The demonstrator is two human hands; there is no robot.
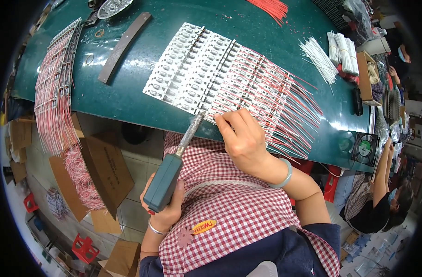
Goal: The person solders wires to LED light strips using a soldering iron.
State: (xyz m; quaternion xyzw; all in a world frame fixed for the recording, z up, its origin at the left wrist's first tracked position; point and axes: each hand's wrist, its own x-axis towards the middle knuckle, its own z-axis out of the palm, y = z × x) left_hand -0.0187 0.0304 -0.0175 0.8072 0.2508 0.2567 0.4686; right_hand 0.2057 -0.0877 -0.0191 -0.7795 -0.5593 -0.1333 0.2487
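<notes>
My left hand (pixel 167 203) is closed round the dark green handle of a soldering iron (pixel 164 180). Its metal barrel slants up to the near edge of a panel of small white circuit boards (pixel 188 64), with the tip close to the panel's edge. Just right of the tip, my right hand (pixel 241 134) pinches what looks like a thin red wire; its fingertips largely hide it. Many red and white wires (pixel 294 115) are attached across the panel's right half and trail off to the right. On the left half, rows of bare boards show.
A dark curved bar (pixel 125 48) and a wired panel (pixel 56 83) lie on the green table (pixel 104 104) to the left. Cartons (pixel 107 171) stand below. White wire bundles (pixel 319 57), red wires (pixel 271 9) and a small fan (pixel 364 148) are rightward; another person (pixel 382 203) sits there.
</notes>
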